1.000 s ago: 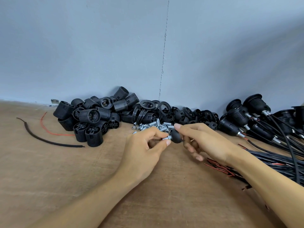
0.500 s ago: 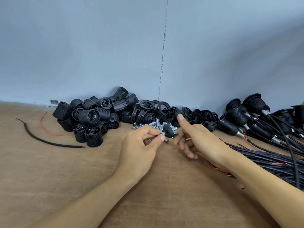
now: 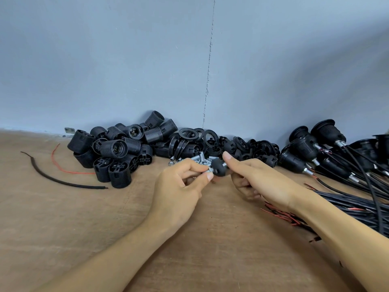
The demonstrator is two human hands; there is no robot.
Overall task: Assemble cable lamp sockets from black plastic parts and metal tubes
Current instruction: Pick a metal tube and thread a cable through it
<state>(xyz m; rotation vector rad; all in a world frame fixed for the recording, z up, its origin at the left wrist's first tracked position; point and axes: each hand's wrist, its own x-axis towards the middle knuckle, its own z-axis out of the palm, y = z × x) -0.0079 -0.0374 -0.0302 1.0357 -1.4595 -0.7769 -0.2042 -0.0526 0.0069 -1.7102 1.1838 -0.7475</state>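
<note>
Half a second ago the right hand (image 3: 259, 180) had its forefinger lifted off the black cap (image 3: 219, 168). Now it grips the cap again, forefinger over the top, while the left hand (image 3: 179, 186) pinches a metal tube (image 3: 207, 171) against the cap's left side, probably threading it in. Loose tubes (image 3: 195, 159) lie just behind the cap, socket bodies (image 3: 117, 152) to its left and cabled sockets (image 3: 315, 148) to its right, all on a brown surface (image 3: 63, 228) below a grey-blue wall (image 3: 126, 60).

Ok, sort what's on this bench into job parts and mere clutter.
Job: black cap held by right hand; metal tube pinched by left hand; spare tubes; threaded socket bodies; rings; wired sockets.
Clutter: black cable scrap; red wire; wall bracket.
</note>
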